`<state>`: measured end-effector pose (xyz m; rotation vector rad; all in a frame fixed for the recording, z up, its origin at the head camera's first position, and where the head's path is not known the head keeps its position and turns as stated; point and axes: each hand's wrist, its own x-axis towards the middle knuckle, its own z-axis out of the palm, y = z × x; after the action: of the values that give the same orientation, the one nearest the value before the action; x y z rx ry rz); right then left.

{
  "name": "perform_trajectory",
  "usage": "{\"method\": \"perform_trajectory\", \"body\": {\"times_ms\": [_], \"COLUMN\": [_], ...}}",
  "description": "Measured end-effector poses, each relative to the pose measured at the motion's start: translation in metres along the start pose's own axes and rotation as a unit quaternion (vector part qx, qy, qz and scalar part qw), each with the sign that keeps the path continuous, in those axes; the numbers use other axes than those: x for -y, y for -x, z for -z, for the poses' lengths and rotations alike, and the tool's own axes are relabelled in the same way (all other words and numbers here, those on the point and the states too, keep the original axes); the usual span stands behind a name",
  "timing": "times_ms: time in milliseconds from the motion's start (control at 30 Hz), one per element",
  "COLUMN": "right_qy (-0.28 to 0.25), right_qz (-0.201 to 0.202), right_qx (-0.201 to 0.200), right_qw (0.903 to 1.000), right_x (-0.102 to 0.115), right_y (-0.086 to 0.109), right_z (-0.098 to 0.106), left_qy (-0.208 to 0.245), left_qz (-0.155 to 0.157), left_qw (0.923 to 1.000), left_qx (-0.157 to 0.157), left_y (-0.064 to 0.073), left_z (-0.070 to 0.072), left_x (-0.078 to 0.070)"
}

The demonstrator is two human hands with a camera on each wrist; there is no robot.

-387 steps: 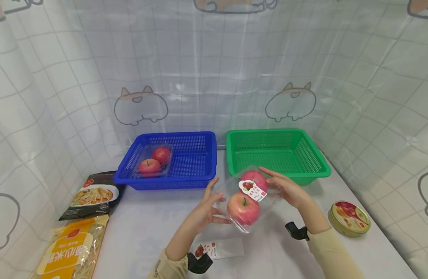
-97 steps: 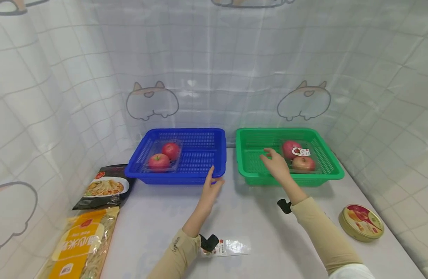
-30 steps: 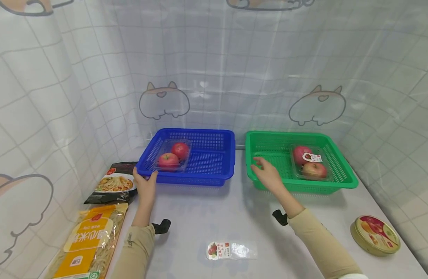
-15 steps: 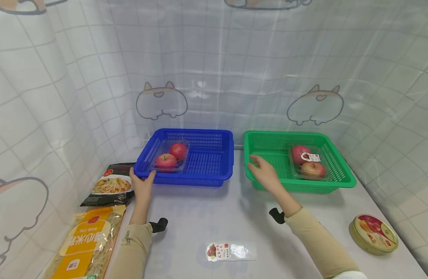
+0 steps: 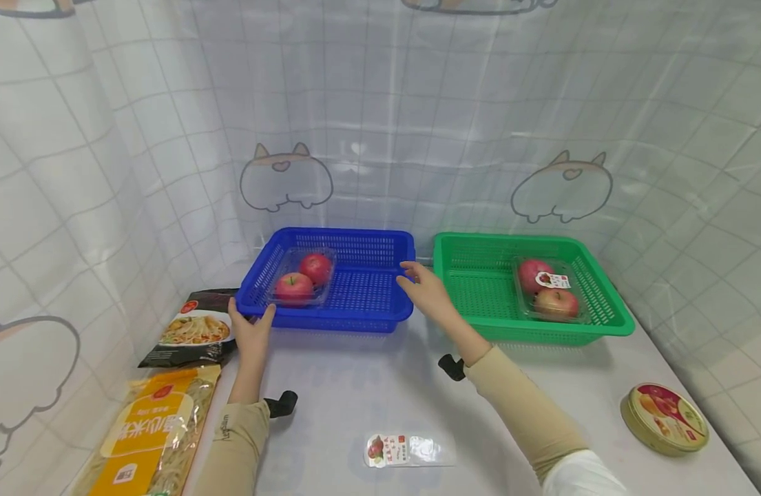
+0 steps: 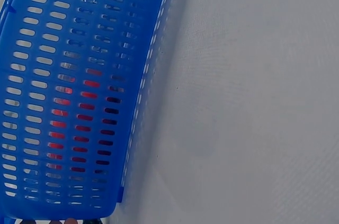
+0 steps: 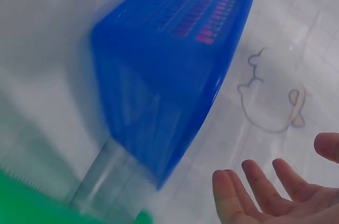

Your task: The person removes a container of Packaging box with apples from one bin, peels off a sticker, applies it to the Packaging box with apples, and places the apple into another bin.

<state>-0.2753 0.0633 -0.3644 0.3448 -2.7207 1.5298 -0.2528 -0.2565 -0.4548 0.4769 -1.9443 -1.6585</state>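
My left hand [image 5: 251, 334] holds the front left corner of a blue plastic basket [image 5: 330, 322], its thumb at the front rim. In the left wrist view, the basket's slotted wall [image 6: 63, 70] fills the left side, with fingertips [image 6: 70, 221] just showing at its lower edge. My right hand [image 5: 431, 295] is at the basket's right end, fingers spread and loosely bent, holding nothing. The right wrist view shows those fingers [image 7: 259, 187] apart from the blurred basket. Inside the basket lies a clear pack of two apples [image 5: 295, 288].
A green basket [image 5: 479, 324] on the right contains another clear apple pack [image 5: 556, 303] with a label. A round tin [image 5: 665, 419] stands at the right. Noodle packets, one black [image 5: 194, 332] and one yellow [image 5: 151, 430], lie at the left. A labelled clear strip [image 5: 408, 450] lies in front.
The labelled apple pack was earlier in both hands and is now in the green basket. My left hand went to the blue basket's left corner; my right hand just moved left from the green basket.
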Motion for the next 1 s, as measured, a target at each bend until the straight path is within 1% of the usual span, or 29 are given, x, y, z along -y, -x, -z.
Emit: {"method": "perform_trajectory", "body": {"times_ms": [100,167,267,367,533,633,767,867,1000], "right_qy": [-0.019,-0.034,-0.076,-0.120,-0.187,-0.213,-0.225,-0.230,-0.241], "right_qz": [0.005,-0.003,-0.025,-0.043,-0.072,-0.097,-0.127,-0.136,-0.139], "right_qx": [0.018,0.034,0.057,0.076,0.113,0.119,0.109,0.108,0.116], "right_qw": [0.9996,0.9988,0.9952,0.9889,0.9733,0.9650,0.9599,0.9575,0.9535], "right_x": [0.006,0.010,0.016,0.021,0.025,0.023,0.019,0.018,0.021], "right_y": [-0.009,-0.014,-0.022,-0.029,-0.039,-0.043,-0.049,-0.053,-0.059], "right_z": [-0.012,-0.021,-0.034,-0.048,-0.069,-0.079,-0.092,-0.100,-0.109], "left_qy": [-0.004,-0.006,-0.007,-0.006,0.003,0.002,-0.003,-0.003,-0.001], "left_qz": [0.005,0.007,0.007,0.001,0.002,0.007,0.012,0.017,0.015], "left_qw": [1.0000,1.0000,1.0000,1.0000,1.0000,1.0000,0.9999,0.9999,0.9999], "left_qx": [0.001,0.002,0.001,0.001,-0.001,-0.002,0.001,0.002,0.002], "left_y": [0.000,0.001,0.003,0.004,0.003,0.003,0.004,0.006,0.006], "left_z": [0.000,0.000,0.000,0.001,0.000,0.000,-0.001,0.000,-0.001], "left_x": [0.000,0.000,0.000,0.000,0.001,0.003,0.002,0.001,0.000]}}
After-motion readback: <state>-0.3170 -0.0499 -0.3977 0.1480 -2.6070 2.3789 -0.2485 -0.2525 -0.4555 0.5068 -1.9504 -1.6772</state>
